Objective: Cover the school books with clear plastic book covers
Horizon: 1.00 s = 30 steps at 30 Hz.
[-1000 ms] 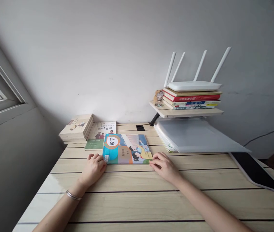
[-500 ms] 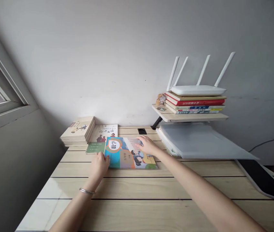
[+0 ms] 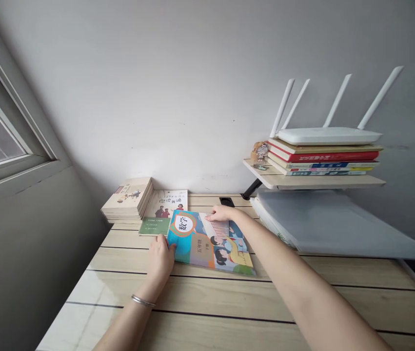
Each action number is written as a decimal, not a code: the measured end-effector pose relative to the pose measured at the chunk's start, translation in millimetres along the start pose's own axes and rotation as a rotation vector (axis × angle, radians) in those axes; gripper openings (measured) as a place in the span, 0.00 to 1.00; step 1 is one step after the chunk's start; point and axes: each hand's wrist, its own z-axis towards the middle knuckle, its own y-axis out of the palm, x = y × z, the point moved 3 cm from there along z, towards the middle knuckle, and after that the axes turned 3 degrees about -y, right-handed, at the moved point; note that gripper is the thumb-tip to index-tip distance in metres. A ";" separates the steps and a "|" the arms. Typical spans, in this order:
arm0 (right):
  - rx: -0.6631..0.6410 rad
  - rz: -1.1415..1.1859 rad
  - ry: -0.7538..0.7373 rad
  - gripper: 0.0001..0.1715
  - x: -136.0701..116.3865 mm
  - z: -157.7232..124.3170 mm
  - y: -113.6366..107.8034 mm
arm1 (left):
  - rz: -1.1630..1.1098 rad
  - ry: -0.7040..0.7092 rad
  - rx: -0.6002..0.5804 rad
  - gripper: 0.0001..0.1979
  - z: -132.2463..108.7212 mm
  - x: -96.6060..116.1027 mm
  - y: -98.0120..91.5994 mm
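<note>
A mathematics textbook (image 3: 202, 246) with a blue, orange and purple cover lies askew on the wooden table, its title turned sideways. My left hand (image 3: 161, 256) grips its left edge, thumb on the cover and the other fingers partly hidden. At the far edge, my right hand (image 3: 221, 213) is closed on the book, its fingertips partly out of sight. The textbook's upper left corner overlaps a white and green book (image 3: 161, 209) lying flat behind it. Left of that one stands a stack of beige books (image 3: 128, 197).
To the right, a raised shelf (image 3: 324, 183) bears several stacked books (image 3: 333, 157), a white router (image 3: 329, 135) with upright antennas, and a small figurine (image 3: 260, 151). Beneath it, a translucent folder (image 3: 339, 222) lies on papers. A socket (image 3: 226, 201) is set into the table (image 3: 207, 304) near the wall.
The textbook has turned a little clockwise, its right end coming nearer to me. Both hands have stayed on it. The view has shifted, so everything sits farther right or larger.
</note>
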 end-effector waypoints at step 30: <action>0.447 1.355 0.029 0.27 23.5 -149.4 57.2 | -1.172 -0.288 -0.626 0.23 -28.3 44.9 1.1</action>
